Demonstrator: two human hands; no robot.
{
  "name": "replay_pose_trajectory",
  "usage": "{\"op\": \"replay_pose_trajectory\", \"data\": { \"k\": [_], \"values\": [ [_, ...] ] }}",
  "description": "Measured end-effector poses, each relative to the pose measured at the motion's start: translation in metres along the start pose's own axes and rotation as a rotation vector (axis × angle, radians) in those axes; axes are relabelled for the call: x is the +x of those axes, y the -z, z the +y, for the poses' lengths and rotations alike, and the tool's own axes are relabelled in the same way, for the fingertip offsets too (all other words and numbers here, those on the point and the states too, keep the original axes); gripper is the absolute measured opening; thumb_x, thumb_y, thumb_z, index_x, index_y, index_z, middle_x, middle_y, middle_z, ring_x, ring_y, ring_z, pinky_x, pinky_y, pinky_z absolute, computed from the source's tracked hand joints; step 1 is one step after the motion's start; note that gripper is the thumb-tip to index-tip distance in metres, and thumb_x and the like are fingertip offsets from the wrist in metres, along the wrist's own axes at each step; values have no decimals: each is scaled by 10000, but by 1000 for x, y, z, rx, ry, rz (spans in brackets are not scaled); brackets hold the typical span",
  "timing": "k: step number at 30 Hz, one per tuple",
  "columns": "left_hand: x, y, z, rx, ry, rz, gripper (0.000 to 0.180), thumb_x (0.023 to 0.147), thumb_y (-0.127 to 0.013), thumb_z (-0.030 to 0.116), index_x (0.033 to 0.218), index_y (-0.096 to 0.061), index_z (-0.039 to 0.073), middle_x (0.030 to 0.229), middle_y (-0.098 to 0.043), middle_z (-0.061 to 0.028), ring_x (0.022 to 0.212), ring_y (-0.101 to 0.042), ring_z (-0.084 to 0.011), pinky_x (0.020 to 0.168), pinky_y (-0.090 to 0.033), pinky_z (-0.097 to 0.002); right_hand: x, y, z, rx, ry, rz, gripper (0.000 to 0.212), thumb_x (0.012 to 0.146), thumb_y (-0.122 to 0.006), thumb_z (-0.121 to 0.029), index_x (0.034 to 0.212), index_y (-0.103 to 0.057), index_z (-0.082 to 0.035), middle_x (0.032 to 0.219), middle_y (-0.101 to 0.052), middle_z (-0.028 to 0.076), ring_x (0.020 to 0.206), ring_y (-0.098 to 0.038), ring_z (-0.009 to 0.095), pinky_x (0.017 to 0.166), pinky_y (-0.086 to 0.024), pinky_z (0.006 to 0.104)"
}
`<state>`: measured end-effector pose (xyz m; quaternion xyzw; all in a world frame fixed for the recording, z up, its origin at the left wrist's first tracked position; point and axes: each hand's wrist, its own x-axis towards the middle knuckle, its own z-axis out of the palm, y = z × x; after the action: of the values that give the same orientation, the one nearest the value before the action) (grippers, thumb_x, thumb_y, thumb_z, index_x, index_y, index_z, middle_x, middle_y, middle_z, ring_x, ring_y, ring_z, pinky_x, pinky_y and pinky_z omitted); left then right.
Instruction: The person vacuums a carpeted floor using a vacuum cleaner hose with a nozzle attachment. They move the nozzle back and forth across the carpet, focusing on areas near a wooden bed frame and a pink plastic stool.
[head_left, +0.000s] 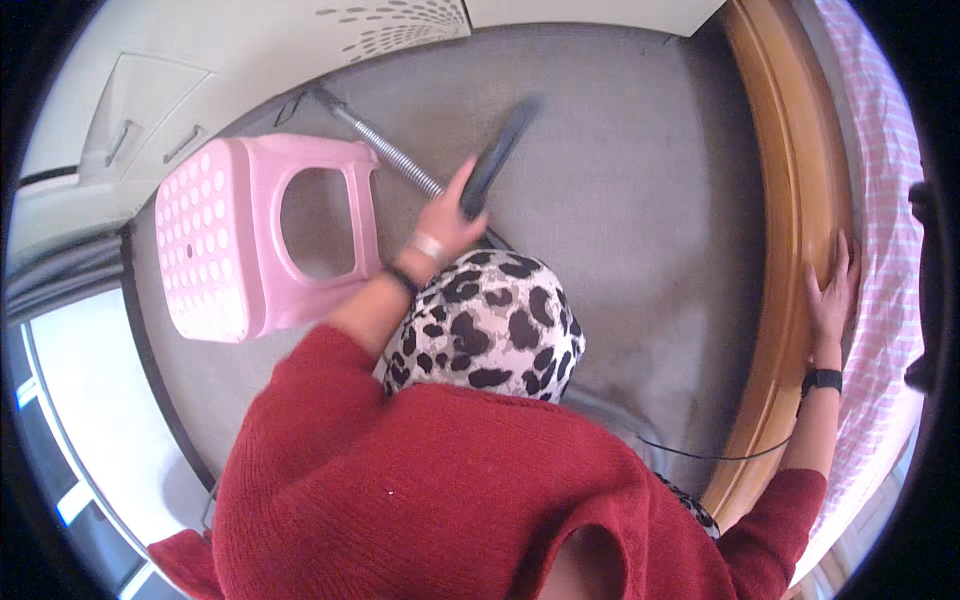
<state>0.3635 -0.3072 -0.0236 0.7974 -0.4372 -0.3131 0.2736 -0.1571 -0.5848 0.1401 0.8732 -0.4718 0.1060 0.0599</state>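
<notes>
My left hand [452,217] grips one end of a long, narrow dark grey tool [502,155]. Motion blurs its far end, so its exact kind cannot be made out. Under and beside that hand, a metal tube [395,158] with a ribbed silver stretch lies slantwise on the floor. A pink plastic stool [258,235] is tipped on its side just left of my forearm, its perforated seat facing left. Over at the right, my right hand [832,297] lies with fingers apart on the wooden bed frame [785,200], against the bedding, holding nothing.
White cabinets [165,110] line the far left above the grey floor [620,150]. Pink checked bedding [880,180] covers the bed at right. A thin black cord [715,457] runs between my body and the bed frame. A patterned trouser knee [490,325] is below my left hand.
</notes>
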Motion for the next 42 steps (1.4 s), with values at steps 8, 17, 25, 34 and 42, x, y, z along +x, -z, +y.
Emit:
{"op": "replay_pose_trajectory", "data": {
  "k": [8,17,25,34,42],
  "values": [
    [50,-6,31,125,79,109,812,764,-696,249,1473,-301,211,919,-658,-255,858,-638,-439,781,-510,-495,-3,-1,4,-123,-7,9,704,822,-643,-257,1459,-361,-154,1467,-318,236,1381,-275,395,1155,-218,465],
    [-56,13,-27,44,-61,130,877,753,-725,178,1497,-261,175,1209,-620,-204,1062,-648,-332,886,-516,-390,-1,-1,7,-191,45,13,716,824,-650,-320,1458,-365,-147,1464,-328,232,1387,-261,394,1159,-204,472],
    [72,-16,32,78,-78,308,830,761,-714,241,1476,-296,204,879,-669,-224,843,-671,-386,732,-525,-449,-3,-5,9,-174,63,25,717,844,-657,-325,1470,-343,-172,1454,-349,245,1366,-297,419,1155,-221,478],
    [-86,39,-51,101,-136,-39,817,770,-744,165,1466,-318,194,1162,-616,-228,1010,-623,-410,851,-512,-455,2,-8,6,-122,56,20,674,867,-646,-334,1459,-370,-168,1462,-338,224,1377,-283,393,1158,-216,459],
    [21,-8,15,41,-162,-8,858,746,-715,224,1480,-272,200,918,-644,-263,852,-630,-438,778,-506,-481,7,-7,4,-87,103,25,718,853,-657,-380,1468,-351,-169,1468,-326,243,1373,-278,415,1156,-210,479]
  ]
}}
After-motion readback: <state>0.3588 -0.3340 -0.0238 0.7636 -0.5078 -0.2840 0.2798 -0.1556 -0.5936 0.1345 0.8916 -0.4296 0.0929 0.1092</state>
